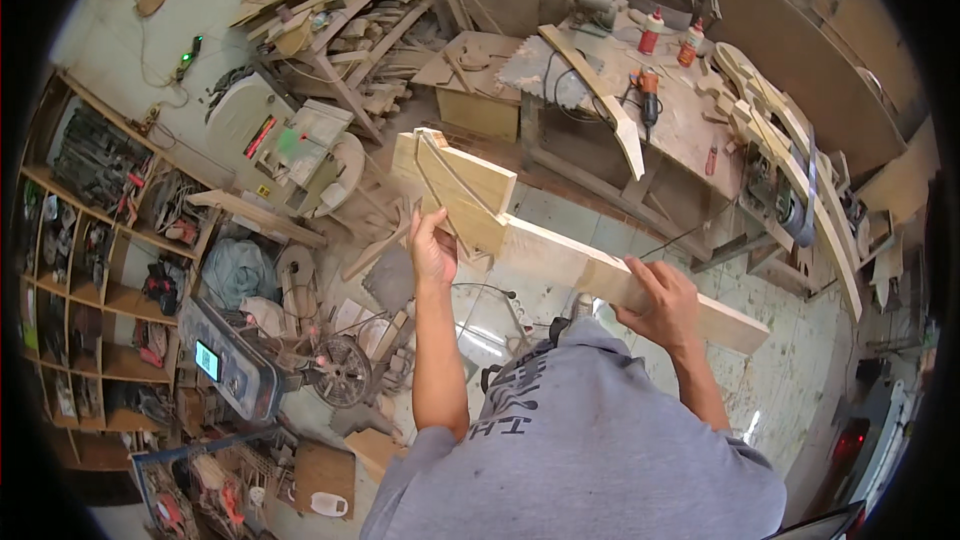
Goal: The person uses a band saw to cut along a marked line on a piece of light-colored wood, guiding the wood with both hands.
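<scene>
A long pale wooden board (560,252) hangs in front of me, slanting from upper left down to the right. Its left end meets a wider wooden block (480,175) with a dark diagonal line across its face; I cannot tell whether block and board are one piece. My left hand (434,248) is closed on the lower left edge of the block, thumb and fingers partly hidden behind it. Further right, my right hand (662,302) grips the board from above, fingers over its top edge.
A workbench (690,125) at the back right carries an orange power tool (648,98), red bottles (651,32) and curved wooden parts. A band saw (265,130) stands back left, near stacked offcuts (370,50). Cubby shelves (95,285) line the left; a wheel (342,372) lies low.
</scene>
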Available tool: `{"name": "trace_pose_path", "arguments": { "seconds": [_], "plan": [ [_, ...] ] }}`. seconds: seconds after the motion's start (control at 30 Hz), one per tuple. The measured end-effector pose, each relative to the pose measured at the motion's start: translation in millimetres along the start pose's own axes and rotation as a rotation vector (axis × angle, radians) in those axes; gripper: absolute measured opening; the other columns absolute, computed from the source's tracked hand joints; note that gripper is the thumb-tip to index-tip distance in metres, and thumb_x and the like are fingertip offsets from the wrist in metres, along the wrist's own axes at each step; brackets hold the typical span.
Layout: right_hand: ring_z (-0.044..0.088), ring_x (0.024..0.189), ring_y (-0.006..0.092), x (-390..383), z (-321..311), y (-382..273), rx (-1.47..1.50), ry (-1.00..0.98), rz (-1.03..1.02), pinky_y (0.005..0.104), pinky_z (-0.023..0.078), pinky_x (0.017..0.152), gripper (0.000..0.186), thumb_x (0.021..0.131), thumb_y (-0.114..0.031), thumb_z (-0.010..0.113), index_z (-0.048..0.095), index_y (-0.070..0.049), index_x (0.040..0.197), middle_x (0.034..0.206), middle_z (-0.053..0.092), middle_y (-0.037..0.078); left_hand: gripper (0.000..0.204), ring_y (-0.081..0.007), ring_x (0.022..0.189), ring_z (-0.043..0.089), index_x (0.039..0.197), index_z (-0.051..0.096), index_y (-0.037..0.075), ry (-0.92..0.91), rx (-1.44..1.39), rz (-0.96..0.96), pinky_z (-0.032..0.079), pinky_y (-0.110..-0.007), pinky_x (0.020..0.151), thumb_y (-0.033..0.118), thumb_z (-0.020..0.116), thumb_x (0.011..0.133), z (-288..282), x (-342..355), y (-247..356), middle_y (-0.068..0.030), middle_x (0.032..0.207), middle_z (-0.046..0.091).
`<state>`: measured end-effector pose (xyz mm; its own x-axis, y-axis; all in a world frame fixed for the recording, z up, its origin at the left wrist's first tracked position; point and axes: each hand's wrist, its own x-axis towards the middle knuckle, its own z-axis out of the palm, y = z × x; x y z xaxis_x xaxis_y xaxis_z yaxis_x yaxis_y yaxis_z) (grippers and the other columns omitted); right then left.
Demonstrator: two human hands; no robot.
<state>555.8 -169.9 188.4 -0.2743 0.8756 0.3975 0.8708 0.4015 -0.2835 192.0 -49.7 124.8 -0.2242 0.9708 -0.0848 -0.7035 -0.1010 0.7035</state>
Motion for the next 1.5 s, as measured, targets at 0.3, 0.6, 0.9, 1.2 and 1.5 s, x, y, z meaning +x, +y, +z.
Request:
{"name": "trace_pose_path", "arguments": {
  "seconds": [0.3,0.6,0.9,1.2,1.5],
  "plan": [
    [0.063,0.086,0.0233,-8,-35,-3,-0.144,0.015,0.037,0.039,0.053,0.074,0.077,0.062,-0.024,0.089,0.068,-0.016,0.135,0.097,0.063,0.003,0.042,-0.0221,0.123,0.064,0.136,0.06,0.006,-0.058,-0.046,-0.185,0.048,-0.039,0.109,0.013,0.061,0.095,9,8,-38,-0.0056,0.131,0.067],
    [0.064,0.09,0.0306,-8,-9,9,-0.021,0.056,0.02,0.044,0.053,0.079,0.071,0.061,-0.015,0.088,0.069,-0.01,0.129,0.101,0.066,0.009,0.045,-0.0224,0.124,0.064,0.139,0.056,0.005,-0.079,0.015,-0.039,0.052,-0.041,0.105,0.01,0.058,0.094,21,-7,-13,-0.0076,0.134,0.066],
    [0.06,0.097,0.0359,-16,58,16,0.157,0.039,0.059,0.0468,0.048,0.083,0.065,0.065,-0.013,0.091,0.058,-0.005,0.12,0.103,0.062,0.014,0.055,-0.0206,0.112,0.068,0.141,0.048,-0.001,-0.081,0.039,0.109,0.056,-0.036,0.096,-0.002,0.063,0.088,31,-48,34,-0.0128,0.129,0.065],
    [0.06,0.093,0.0387,-9,90,20,0.196,-0.01,-0.003,0.048,0.05,0.081,0.066,0.063,-0.013,0.095,0.056,-0.003,0.115,0.099,0.062,0.017,0.061,-0.0157,0.099,0.071,0.136,0.051,-0.001,-0.129,0.131,0.216,0.057,-0.029,0.085,-0.006,0.073,0.08,40,-73,54,-0.0094,0.122,0.069],
    [0.06,0.097,0.04,-11,91,24,0.261,-0.028,-0.012,0.0487,0.051,0.083,0.064,0.065,-0.013,0.093,0.057,-0.003,0.117,0.104,0.063,0.018,0.063,-0.0124,0.091,0.07,0.135,0.054,-0.005,-0.121,0.337,0.3,0.055,-0.024,0.074,0.0,0.08,0.077,52,-81,59,-0.0121,0.126,0.064]
  ]
}}
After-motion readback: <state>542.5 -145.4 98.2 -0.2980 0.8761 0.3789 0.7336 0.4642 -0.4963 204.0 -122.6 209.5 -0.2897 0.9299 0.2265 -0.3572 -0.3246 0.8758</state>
